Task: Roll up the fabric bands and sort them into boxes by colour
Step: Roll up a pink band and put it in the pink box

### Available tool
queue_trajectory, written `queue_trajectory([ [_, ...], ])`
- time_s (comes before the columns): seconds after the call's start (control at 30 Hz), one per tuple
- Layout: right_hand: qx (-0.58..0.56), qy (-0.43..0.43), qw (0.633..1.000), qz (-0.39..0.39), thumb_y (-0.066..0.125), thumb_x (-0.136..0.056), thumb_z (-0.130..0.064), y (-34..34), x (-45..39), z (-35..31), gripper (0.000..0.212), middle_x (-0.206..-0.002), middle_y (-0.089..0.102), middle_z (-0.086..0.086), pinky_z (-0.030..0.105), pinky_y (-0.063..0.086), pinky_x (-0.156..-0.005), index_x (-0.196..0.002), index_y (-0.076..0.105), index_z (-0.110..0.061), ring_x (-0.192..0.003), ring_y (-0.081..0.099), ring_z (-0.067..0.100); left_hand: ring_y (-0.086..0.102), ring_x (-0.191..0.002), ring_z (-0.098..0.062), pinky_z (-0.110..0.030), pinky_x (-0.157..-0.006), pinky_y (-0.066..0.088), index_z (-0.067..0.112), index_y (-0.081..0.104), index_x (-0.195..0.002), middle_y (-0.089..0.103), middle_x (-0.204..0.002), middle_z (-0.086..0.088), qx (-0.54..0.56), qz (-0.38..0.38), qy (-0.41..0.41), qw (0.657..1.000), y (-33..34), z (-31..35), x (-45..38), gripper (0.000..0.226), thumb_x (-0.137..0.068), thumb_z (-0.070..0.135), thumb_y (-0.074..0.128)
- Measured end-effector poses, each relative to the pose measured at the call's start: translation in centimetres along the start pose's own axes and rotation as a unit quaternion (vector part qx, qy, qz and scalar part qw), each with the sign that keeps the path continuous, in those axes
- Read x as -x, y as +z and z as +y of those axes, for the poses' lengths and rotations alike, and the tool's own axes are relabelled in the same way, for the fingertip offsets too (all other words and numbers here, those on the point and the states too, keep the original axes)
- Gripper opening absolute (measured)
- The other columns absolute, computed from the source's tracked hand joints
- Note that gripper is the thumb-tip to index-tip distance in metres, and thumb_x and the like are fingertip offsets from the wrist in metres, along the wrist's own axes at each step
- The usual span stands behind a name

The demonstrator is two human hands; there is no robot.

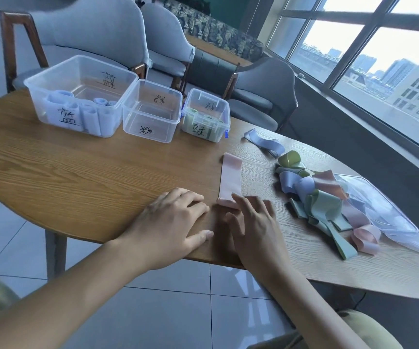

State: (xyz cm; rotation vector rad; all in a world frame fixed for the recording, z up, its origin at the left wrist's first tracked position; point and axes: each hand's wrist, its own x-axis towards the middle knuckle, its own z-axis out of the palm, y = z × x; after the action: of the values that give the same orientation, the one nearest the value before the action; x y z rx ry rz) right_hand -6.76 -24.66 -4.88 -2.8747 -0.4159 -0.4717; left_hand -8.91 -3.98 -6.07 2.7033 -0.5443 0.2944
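A pale pink fabric band (230, 180) lies flat and straight on the oval wooden bench (77, 172), its near end turned into a small tight roll. At the far edge stand three clear plastic boxes with handwritten black Chinese labels: a large box (77, 96) marked 蓝 holding rolled blue bands, a middle box (153, 112) marked 粉, and a small box (204, 115) marked 绿 holding green rolls. The left hand (173, 222) rests flat and released on the bench just beside the roll. The right hand (256, 222), fingers extended, presses its fingertips (237, 199) on the rolled end. A loose heap of blue, green and pink bands (324, 205) lies to the right.
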Motion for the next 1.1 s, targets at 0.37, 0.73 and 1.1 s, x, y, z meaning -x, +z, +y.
queue_trajectory([
  [0.37, -0.050, -0.030, 0.998, -0.028, 0.051, -0.101, -0.031, 0.5, -1.6, 0.2, 0.032, -0.136, 0.059, -0.006, 0.035, 0.035, -0.111, -0.132, 0.056, -0.026, -0.134, 0.039, 0.016, 0.043, -0.133, -0.014, -0.035, -0.109, 0.040, 0.028, 0.063, -0.127, 0.054, -0.139, 0.009, -0.001, 0.003, -0.001, 1.000, 0.2, -0.1, 0.0, 0.069, -0.084, 0.070, 0.027],
  [0.73, 0.007, -0.040, 0.999, 0.005, 0.054, -0.099, -0.034, 1.0, -3.2, 0.8, 0.038, -0.123, 0.057, -0.002, 0.042, 0.040, -0.104, -0.136, 0.054, -0.029, -0.119, 0.041, 0.025, 0.042, -0.133, -0.014, -0.035, -0.108, 0.039, 0.029, 0.062, -0.127, 0.054, -0.139, 0.009, -0.001, 0.003, -0.002, 1.000, 0.1, 0.0, 0.0, 0.070, -0.084, 0.069, 0.025],
  [1.1, -0.043, -0.038, 0.998, -0.013, 0.048, -0.098, -0.022, 1.5, -4.4, 0.8, 0.025, -0.127, 0.064, -0.020, 0.035, 0.039, -0.104, -0.122, 0.049, -0.030, -0.124, 0.043, 0.018, 0.040, -0.135, -0.014, -0.034, -0.111, 0.036, 0.030, 0.060, -0.128, 0.051, -0.141, 0.008, 0.001, -0.002, -0.001, 1.000, 0.0, 0.0, 0.0, 0.072, -0.082, 0.070, 0.021],
])
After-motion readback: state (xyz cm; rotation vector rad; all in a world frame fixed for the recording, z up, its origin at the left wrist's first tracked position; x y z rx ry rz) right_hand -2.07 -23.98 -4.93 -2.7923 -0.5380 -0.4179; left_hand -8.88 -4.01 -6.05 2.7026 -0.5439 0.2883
